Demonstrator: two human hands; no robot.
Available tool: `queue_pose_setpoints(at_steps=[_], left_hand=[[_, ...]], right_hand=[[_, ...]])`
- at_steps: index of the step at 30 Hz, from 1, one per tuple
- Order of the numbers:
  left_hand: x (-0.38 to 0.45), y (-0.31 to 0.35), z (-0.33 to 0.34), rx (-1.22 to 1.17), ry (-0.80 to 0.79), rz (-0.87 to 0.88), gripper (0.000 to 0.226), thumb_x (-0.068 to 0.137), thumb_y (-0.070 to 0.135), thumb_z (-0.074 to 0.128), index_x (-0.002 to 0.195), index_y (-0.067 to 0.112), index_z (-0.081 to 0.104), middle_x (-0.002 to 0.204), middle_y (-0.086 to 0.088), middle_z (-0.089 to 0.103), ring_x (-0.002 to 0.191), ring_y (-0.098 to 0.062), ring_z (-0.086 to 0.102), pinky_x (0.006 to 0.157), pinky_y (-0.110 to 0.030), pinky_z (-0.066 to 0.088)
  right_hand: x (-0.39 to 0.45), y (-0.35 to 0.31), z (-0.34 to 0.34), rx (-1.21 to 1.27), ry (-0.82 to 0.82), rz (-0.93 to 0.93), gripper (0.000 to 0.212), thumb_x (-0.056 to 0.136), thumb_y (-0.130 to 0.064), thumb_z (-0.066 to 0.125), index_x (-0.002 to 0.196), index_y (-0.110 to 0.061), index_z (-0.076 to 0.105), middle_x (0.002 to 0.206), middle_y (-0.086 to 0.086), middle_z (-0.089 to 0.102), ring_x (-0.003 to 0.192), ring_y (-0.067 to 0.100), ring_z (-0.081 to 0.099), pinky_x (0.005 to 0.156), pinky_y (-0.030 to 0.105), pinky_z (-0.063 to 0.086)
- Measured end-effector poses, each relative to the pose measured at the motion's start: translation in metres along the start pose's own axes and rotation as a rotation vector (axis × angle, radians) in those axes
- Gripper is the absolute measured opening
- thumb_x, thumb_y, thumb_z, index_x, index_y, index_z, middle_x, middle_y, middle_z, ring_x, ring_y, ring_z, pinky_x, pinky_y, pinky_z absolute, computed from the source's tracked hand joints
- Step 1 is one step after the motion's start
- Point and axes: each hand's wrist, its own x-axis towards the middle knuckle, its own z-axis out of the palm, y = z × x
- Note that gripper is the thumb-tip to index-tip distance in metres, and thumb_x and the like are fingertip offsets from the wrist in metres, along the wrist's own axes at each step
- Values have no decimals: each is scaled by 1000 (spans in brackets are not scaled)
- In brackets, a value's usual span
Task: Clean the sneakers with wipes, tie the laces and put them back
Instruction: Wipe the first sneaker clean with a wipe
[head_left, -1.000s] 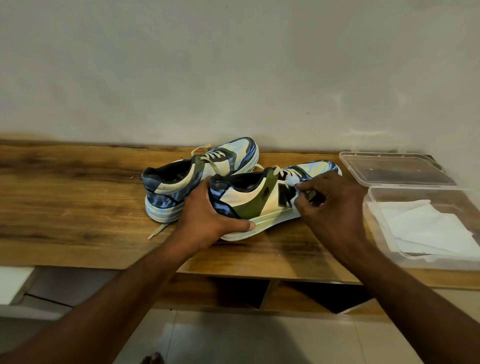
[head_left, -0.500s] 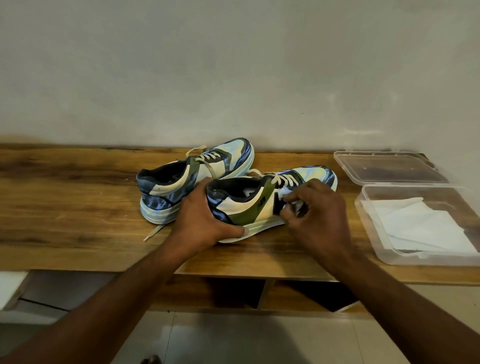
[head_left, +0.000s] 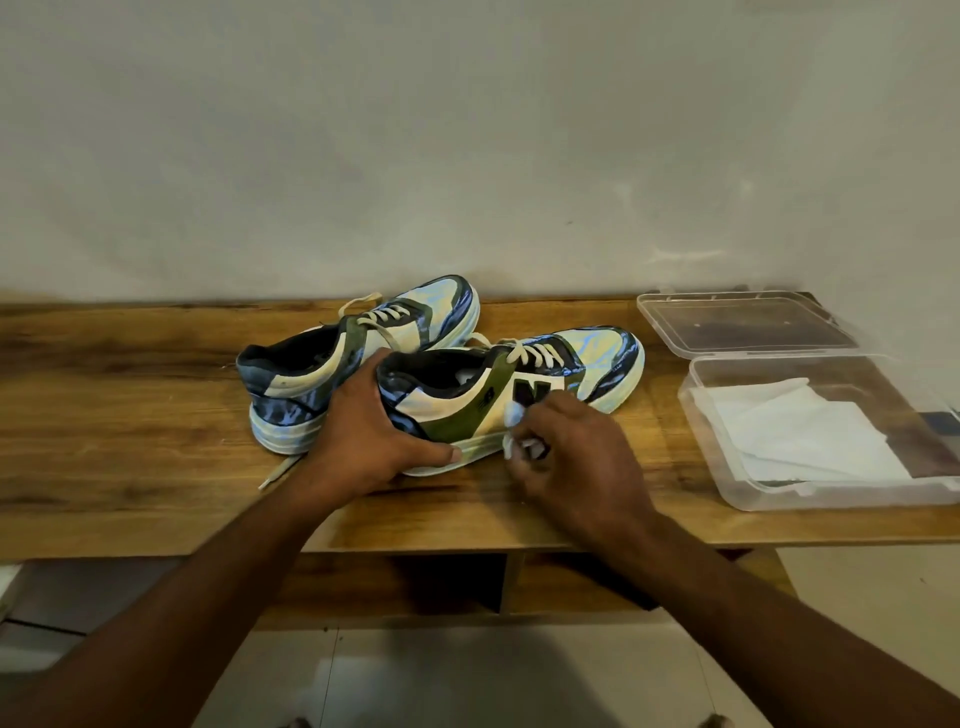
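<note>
Two blue, cream and green sneakers stand side by side on a wooden shelf top, toes pointing right and away. My left hand grips the heel of the near sneaker, thumb along its sole. My right hand holds a crumpled white wipe against the near sneaker's side, low by the sole. The far sneaker sits behind, laces untied, one lace end trailing over the wood.
A clear plastic box with white wipes inside stands at the right, its lid open flat behind it. A plain wall rises just behind the shelf. Below the front edge are shelf compartments and a tiled floor.
My right hand with the wipe has slid from the laces down the near sneaker's side toward the sole. My left hand keeps its hold on the heel.
</note>
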Motion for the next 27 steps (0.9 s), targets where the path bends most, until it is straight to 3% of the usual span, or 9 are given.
queue_pose_setpoints(at_steps=[3,6,10,15,18,22,27], left_hand=[[1,0,-1,-2,-13,8,98,43,26,107,128,28,59,117,19,70,104,8,64,83,-9,49],[2,-1,-3,-9,-19,7,97,42,27,107,127,29,59,118,19,70,105,6,65,85,-12,50],[1,-1,-3,-6,-31,13,93,42,24,107,122,32,59,114,21,70,101,10,65,79,-4,49],[-2,1,-1,-21,-21,22,90,44,19,106,120,28,59,111,24,68,99,17,63,76,0,46],[-3,3,-1,-31,-21,32,88,46,16,106,119,30,58,109,26,67,97,21,62,75,1,45],[-4,3,-1,-30,-24,36,88,46,16,106,120,28,59,110,24,69,98,20,62,75,1,45],[-2,0,0,-10,-24,33,89,44,22,106,120,28,59,110,21,71,99,15,64,75,-2,48]], right_hand=[[1,3,-1,-21,-34,-5,11,85,-23,78,85,-22,68,89,-9,58,72,10,56,59,27,47],[11,18,-18,50,114,137,19,78,-18,83,76,-23,65,82,-9,59,70,6,55,59,24,44],[17,28,-24,109,274,246,13,77,-11,82,83,-17,72,83,-3,67,76,9,62,66,39,56],[7,0,-1,64,136,73,20,80,-9,80,99,-15,77,95,-3,65,81,9,60,70,26,55],[15,7,-8,80,154,93,22,78,-6,82,98,-15,79,93,-3,68,77,8,62,69,19,54],[29,26,-21,143,309,223,16,77,-6,81,90,-15,80,88,-3,72,75,10,66,69,40,60],[19,-4,-5,130,194,24,22,77,-2,81,96,-12,79,94,1,71,79,10,66,70,31,60]])
